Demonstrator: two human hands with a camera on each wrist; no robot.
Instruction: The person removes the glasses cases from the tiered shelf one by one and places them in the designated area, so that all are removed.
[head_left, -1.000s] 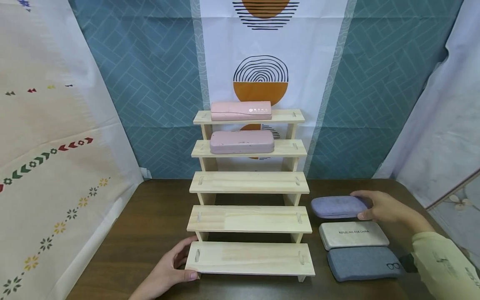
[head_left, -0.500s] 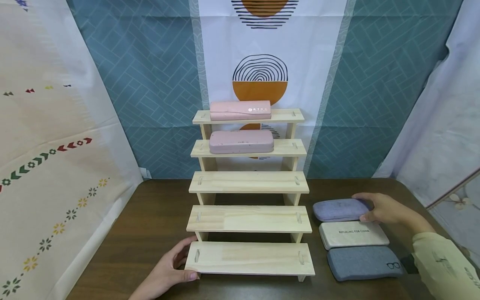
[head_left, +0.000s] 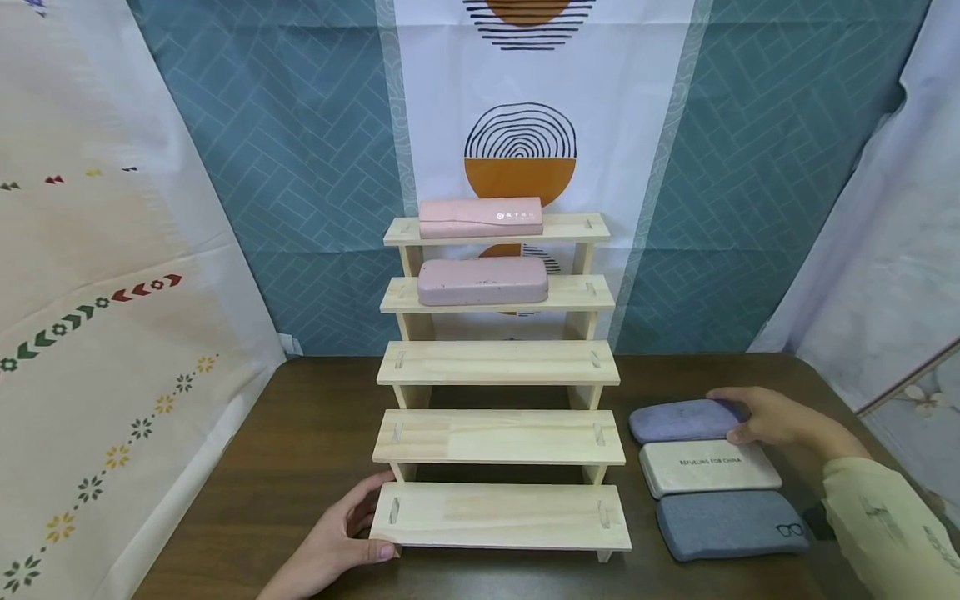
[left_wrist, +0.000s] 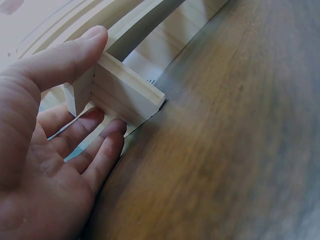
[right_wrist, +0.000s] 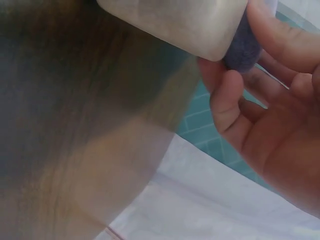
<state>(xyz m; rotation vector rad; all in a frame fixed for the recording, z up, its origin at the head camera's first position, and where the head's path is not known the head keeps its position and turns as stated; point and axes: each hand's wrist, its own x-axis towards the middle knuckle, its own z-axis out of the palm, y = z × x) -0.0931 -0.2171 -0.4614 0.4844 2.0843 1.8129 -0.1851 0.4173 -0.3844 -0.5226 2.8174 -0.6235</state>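
Note:
A stepped wooden rack (head_left: 498, 363) stands in the middle of the table. My left hand (head_left: 333, 537) holds the left end of its lowest step; in the left wrist view the thumb (left_wrist: 75, 52) lies along the edge and the fingers curl beneath. At the right, my right hand (head_left: 772, 421) grips the right end of a purple glasses case (head_left: 678, 421). That case lies just behind a white glasses case (head_left: 708, 467) printed with lettering. In the right wrist view, the purple case's end (right_wrist: 245, 47) sits between thumb and fingers.
A blue-grey glasses case (head_left: 727, 527) lies nearest the front on the right. On the rack, a pink case (head_left: 480, 218) occupies the top step and a mauve case (head_left: 483, 282) the second. Patterned cloths (head_left: 322, 167) hang behind and at both sides of the dark table (head_left: 285, 433).
My right hand has brought the purple case slightly toward me and to the right, closer against the white case. My left hand stays on the rack. The head view has shifted slightly.

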